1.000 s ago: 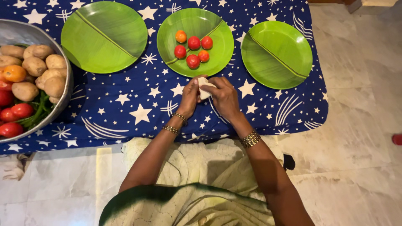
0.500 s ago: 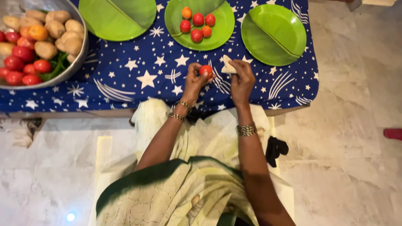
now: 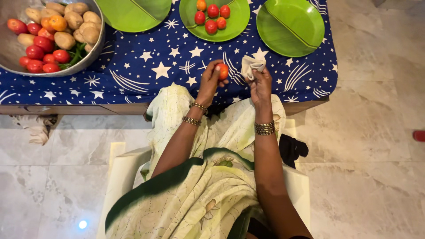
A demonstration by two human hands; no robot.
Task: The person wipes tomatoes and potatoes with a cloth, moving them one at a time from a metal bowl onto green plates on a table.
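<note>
Left hand (image 3: pixel 211 79): clamped on a red tomato (image 3: pixel 222 71).
Right hand (image 3: pixel 260 83): closed around a crumpled white cloth (image 3: pixel 251 65), right of the tomato.

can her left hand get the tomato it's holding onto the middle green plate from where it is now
Probably yes. The left hand holds the tomato above bare star-print cloth, and nothing stands between it and the middle plate just ahead. The right hand with its cloth sits off to the side.
</note>
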